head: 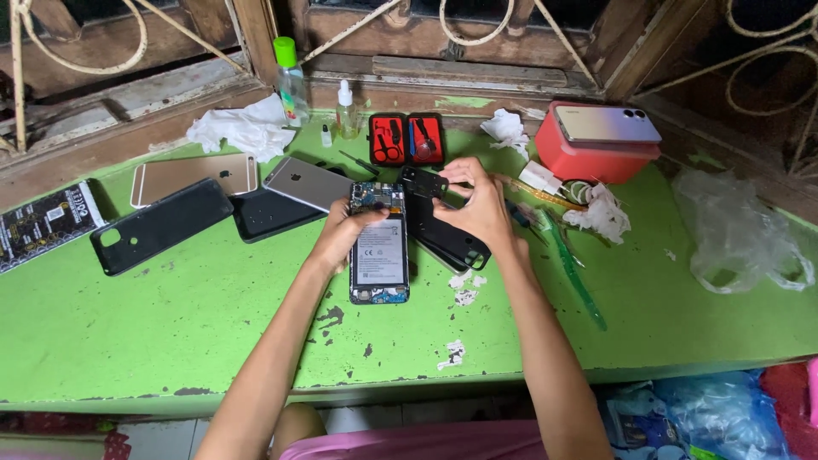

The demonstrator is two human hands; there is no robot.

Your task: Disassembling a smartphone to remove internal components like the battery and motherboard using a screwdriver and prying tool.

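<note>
An opened smartphone (379, 255) lies back-up on the green table (170, 315), its battery and circuit board exposed. My left hand (341, 234) rests on the phone's left edge, thumb over its upper part. My right hand (481, 204) holds a small black plastic cover piece (423, 181) just right of the phone's top. Under my right hand lies a black back cover (443, 234).
Left of the phone lie a silver phone (307, 182), a gold phone (194, 177), two black cases (162, 225) and a battery (43, 223). At the back stand bottles (290, 81), a red tool kit (406, 138), tissues (243, 128) and a red box (596, 153) with a phone on it. A plastic bag (741, 230) lies right.
</note>
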